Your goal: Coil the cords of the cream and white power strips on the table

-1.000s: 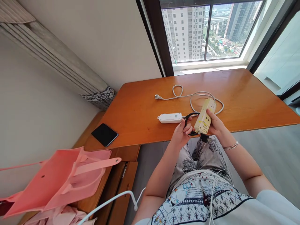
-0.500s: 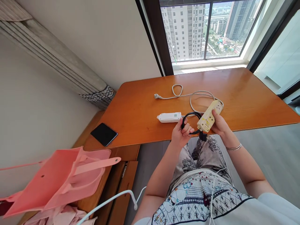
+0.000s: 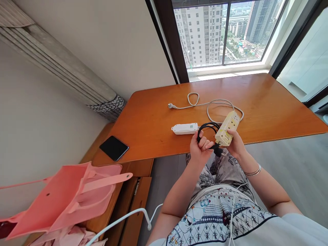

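Observation:
Held over the table's near edge, a yellowed power strip tilts in my right hand, whose fingers wrap its lower right side. My left hand is closed around a looped black cord, just left of the strip. A black plug hangs below the strip's lower end, above my lap. Behind my left hand lies a white power strip flat on the table. Its white cable loops across the tabletop to a white plug.
The wooden table stands below a window. A black tablet or phone lies at its left corner. A pink bag is at the lower left, with a white curved tube in front of it.
My right hand has shifted slightly left and down along the yellowed power strip, which stands a little more upright. The black cord shows more loops at my left hand.

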Tool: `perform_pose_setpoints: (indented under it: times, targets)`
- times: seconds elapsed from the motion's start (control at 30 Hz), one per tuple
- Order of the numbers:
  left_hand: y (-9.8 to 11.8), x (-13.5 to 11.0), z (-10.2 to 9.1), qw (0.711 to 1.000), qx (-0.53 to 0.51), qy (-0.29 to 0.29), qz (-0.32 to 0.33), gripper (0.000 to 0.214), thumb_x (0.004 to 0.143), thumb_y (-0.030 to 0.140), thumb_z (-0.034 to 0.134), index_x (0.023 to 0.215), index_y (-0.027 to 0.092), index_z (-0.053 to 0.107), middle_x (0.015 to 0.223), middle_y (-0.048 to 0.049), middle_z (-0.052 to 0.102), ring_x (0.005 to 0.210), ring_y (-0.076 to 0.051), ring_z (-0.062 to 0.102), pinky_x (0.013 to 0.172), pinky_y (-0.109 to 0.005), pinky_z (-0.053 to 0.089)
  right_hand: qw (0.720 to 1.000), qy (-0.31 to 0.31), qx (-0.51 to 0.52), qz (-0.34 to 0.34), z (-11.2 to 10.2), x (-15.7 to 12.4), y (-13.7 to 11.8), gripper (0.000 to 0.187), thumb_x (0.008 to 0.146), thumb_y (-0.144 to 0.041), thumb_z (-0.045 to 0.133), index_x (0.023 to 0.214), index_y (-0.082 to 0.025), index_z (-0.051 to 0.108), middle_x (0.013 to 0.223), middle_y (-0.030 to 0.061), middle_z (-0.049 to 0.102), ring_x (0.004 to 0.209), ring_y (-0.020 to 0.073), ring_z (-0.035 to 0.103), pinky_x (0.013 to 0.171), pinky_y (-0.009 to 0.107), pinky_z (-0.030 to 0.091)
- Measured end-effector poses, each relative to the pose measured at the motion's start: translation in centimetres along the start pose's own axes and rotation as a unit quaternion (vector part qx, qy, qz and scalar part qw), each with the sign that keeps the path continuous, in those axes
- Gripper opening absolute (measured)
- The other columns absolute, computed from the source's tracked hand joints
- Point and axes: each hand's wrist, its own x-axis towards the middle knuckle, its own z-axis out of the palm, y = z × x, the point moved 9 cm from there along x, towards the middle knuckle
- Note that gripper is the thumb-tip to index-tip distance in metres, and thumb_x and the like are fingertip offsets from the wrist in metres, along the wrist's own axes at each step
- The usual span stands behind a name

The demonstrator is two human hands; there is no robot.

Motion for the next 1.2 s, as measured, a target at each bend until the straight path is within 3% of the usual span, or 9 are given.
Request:
perform_pose_setpoints:
  times: [0.27,0.47,0.63,0.77,0.87,0.97,1.03,1.1,1.2]
  targets:
    - [0.6,0.0,0.4,0.998,0.002,0.019,0.052,0.037,0.104,0.040,0.043,0.072,0.021,0.040,0.042,0.0111,0.016,0.039,-0.008,0.011,0.050,-0.020,0.033,0.998,-0.058,-0.015,0.033,2.4,-2.0,0.9,0.047,0.068,-0.052,0.085,0.099,-0.020,0.069,0.097,0.0073,0.079,0.079,0.0215,0.073,0.065,0.031,0.057]
    - [0.2,-0.3,0.4,0.996,0.011,0.013,0.083,0.035,0.103,0.041,0.045,0.074,0.022,0.041,0.045,0.0100,0.019,0.042,-0.010,0.019,0.065,-0.024,0.044,0.999,-0.024,0.017,0.017,1.3,-0.6,0.3,0.039,0.071,-0.043,0.085,0.098,-0.020,0.069,0.094,0.0058,0.078,0.078,0.0194,0.072,0.054,0.026,0.053]
    - [-1.5,-0.3,-0.3,0.998,0.027,0.019,0.059,0.036,0.100,0.038,0.046,0.069,0.022,0.039,0.049,0.0067,0.028,0.049,-0.012,0.036,0.080,-0.028,0.049,0.999,-0.019,0.029,0.011,0.8,0.2,-0.3,0.037,0.075,-0.045,0.082,0.098,-0.022,0.065,0.088,0.0039,0.076,0.081,0.0225,0.073,0.064,0.033,0.061]
    - [-2.4,-0.4,-0.7,0.997,0.043,0.011,0.062,0.036,0.097,0.035,0.040,0.064,0.021,0.041,0.052,0.0021,0.039,0.061,-0.016,0.053,0.087,-0.033,0.051,0.999,-0.016,0.024,-0.018,0.9,0.2,-1.2,0.044,0.070,-0.048,0.085,0.097,-0.022,0.063,0.081,0.0035,0.074,0.079,0.0250,0.073,0.072,0.041,0.064]
    - [-2.2,-0.3,-1.0,0.996,0.074,-0.002,0.059,0.039,0.095,0.040,0.042,0.061,0.021,0.042,0.058,-0.0020,0.051,0.072,-0.018,0.064,0.086,-0.034,0.052,0.999,-0.018,0.001,-0.034,0.7,0.0,-1.8,0.047,0.066,-0.049,0.088,0.095,-0.022,0.064,0.076,0.0025,0.073,0.074,0.0235,0.072,0.070,0.039,0.063]
    - [-1.3,0.3,-1.0,0.990,0.135,-0.032,0.002,0.039,0.088,0.052,0.054,0.067,0.020,0.048,0.064,-0.0031,0.060,0.072,-0.022,0.068,0.075,-0.036,0.056,0.998,-0.026,-0.022,-0.043,0.4,-0.2,-2.7,0.044,0.066,-0.046,0.089,0.096,-0.022,0.065,0.081,0.0028,0.074,0.074,0.0213,0.071,0.068,0.036,0.061]
    - [-0.1,0.8,-0.8,0.979,0.197,-0.046,-0.029,0.034,0.078,0.051,0.069,0.085,0.020,0.057,0.072,-0.0016,0.065,0.063,-0.020,0.068,0.064,-0.033,0.055,0.998,-0.034,-0.030,-0.040,0.3,-0.3,-3.1,0.042,0.067,-0.042,0.089,0.097,-0.022,0.067,0.086,0.0030,0.074,0.074,0.0197,0.070,0.067,0.035,0.060]
    - [1.9,1.2,-0.1,0.957,0.285,-0.054,-0.016,0.046,0.070,0.039,0.081,0.106,0.021,0.060,0.086,-0.0012,0.070,0.058,-0.016,0.066,0.060,-0.028,0.055,0.998,-0.043,-0.042,-0.033,0.4,-0.4,-3.2,0.041,0.066,-0.039,0.090,0.096,-0.022,0.068,0.087,0.0021,0.074,0.072,0.0173,0.069,0.065,0.031,0.059]
    - [4.0,1.5,1.7,0.891,0.444,-0.087,0.034,0.058,0.066,0.025,0.085,0.120,0.021,0.063,0.101,-0.0038,0.071,0.064,-0.012,0.066,0.057,-0.021,0.053,0.996,-0.058,-0.061,-0.030,0.8,-0.4,-2.9,0.042,0.065,-0.038,0.091,0.097,-0.023,0.069,0.090,0.0013,0.074,0.071,0.0149,0.067,0.065,0.028,0.058]
